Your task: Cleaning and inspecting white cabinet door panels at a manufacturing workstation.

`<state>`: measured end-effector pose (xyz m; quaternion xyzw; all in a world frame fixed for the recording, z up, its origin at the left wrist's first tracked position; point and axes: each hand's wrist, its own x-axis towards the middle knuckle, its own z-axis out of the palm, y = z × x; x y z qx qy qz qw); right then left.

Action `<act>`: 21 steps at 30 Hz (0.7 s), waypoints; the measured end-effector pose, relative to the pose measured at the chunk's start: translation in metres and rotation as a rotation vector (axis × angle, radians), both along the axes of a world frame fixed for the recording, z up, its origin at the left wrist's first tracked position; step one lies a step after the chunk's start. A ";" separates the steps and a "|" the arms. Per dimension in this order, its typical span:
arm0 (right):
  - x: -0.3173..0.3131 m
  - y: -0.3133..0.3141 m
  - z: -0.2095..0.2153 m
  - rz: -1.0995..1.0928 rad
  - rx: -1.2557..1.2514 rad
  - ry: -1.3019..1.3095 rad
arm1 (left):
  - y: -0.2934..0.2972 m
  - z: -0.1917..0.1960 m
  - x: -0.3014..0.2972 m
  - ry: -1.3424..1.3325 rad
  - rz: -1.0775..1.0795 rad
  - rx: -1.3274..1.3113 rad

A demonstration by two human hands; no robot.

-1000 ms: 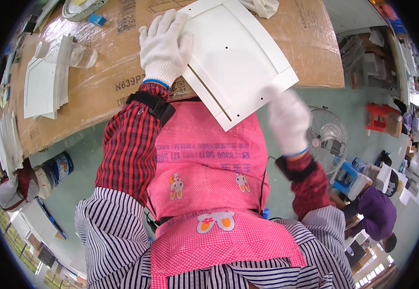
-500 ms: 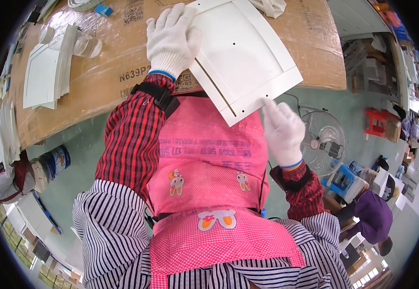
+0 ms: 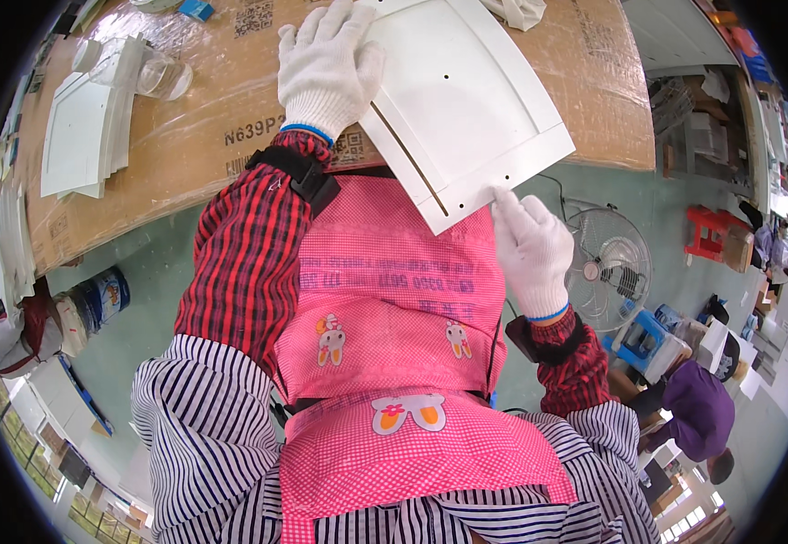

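A white framed panel (image 3: 466, 91) with small dark holes and a long dark slot lies slanted on the cardboard-covered table (image 3: 194, 136), its near corner jutting over the edge. My left hand (image 3: 329, 68), in a white knit glove, rests open with fingers spread, the thumb side against the panel's left edge. At the panel's near edge, close to two holes, is my right hand (image 3: 532, 249), also gloved. Its index finger points to that edge while the other fingers curl inward. Whatever those curled fingers may hold is hidden.
Stacked white panels (image 3: 81, 131) and a clear plastic jar (image 3: 163, 77) stand on the table's left. A blue block (image 3: 196, 10) and a white cloth (image 3: 516, 11) lie farther back. To the right are a floor fan (image 3: 603, 267), a red stool (image 3: 707, 231) and a person in purple (image 3: 698, 408).
The panel appears very slightly farther right and up in the picture. My right index finger reaches out more distinctly toward its near edge. My left hand stays at the panel's left side.
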<state>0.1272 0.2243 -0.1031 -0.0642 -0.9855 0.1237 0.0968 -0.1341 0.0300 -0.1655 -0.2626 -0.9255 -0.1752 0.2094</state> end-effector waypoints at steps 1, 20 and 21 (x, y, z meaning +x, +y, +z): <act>0.003 -0.004 0.000 0.007 0.003 0.005 | 0.000 0.000 0.000 -0.009 -0.003 0.003; -0.001 -0.005 0.001 -0.032 0.036 -0.014 | 0.001 0.016 0.008 0.001 -0.042 0.061; -0.001 -0.005 0.002 -0.033 0.037 -0.015 | 0.002 0.016 0.008 0.000 -0.042 0.063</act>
